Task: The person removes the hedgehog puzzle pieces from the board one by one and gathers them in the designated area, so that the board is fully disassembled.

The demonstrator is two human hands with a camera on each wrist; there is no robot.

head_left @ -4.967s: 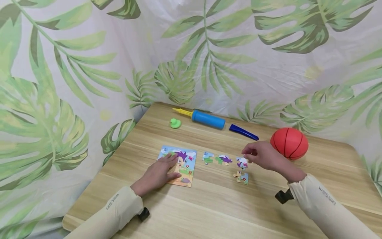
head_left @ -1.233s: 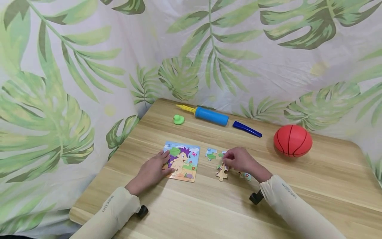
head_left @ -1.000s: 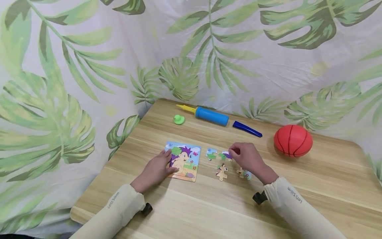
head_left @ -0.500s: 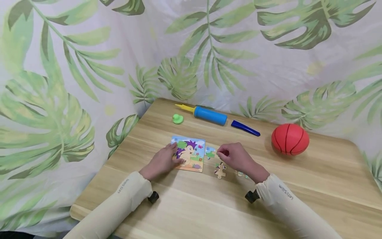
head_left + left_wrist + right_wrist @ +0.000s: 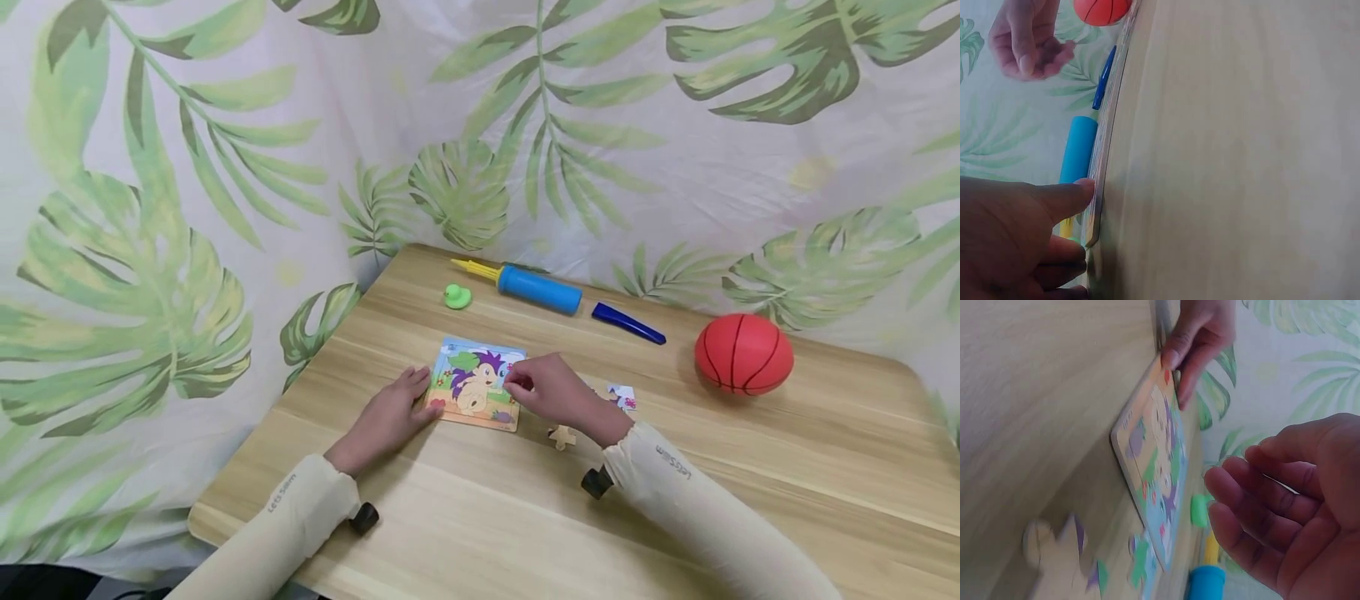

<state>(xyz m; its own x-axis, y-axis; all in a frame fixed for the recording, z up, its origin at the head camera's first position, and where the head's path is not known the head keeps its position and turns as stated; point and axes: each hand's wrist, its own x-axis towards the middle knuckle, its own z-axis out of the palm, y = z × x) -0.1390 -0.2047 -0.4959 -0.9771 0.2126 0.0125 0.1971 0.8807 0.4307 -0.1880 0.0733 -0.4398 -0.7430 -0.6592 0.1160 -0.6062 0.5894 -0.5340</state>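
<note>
A small square hedgehog puzzle [image 5: 474, 392] lies on the wooden table [image 5: 480, 517]. My left hand [image 5: 386, 417] rests at its left side, thumb [image 5: 1175, 357] on the near-left corner and fingers along the edge. Over the puzzle's right edge hovers my right hand [image 5: 558, 390]; its fingers are loosely bent and nothing shows between them in the right wrist view. Under and beside that hand lie several loose puzzle pieces: a beige one [image 5: 561, 437], one with a pink butterfly [image 5: 621, 396], and a green and blue one [image 5: 1140, 559] right by the puzzle's edge. The right forearm covers others.
Along the back stand a green toy duck [image 5: 457, 297], a blue hand pump [image 5: 540, 289] with a yellow nozzle, and a dark blue tapered piece [image 5: 628, 323]. A red toy basketball [image 5: 744, 355] sits at the back right, before a leaf-print curtain [image 5: 622, 125].
The puzzle has slid right and slightly away, towards the loose pieces. My left hand has drawn back from its face to its left edge. My right hand has moved left from the pieces.
</note>
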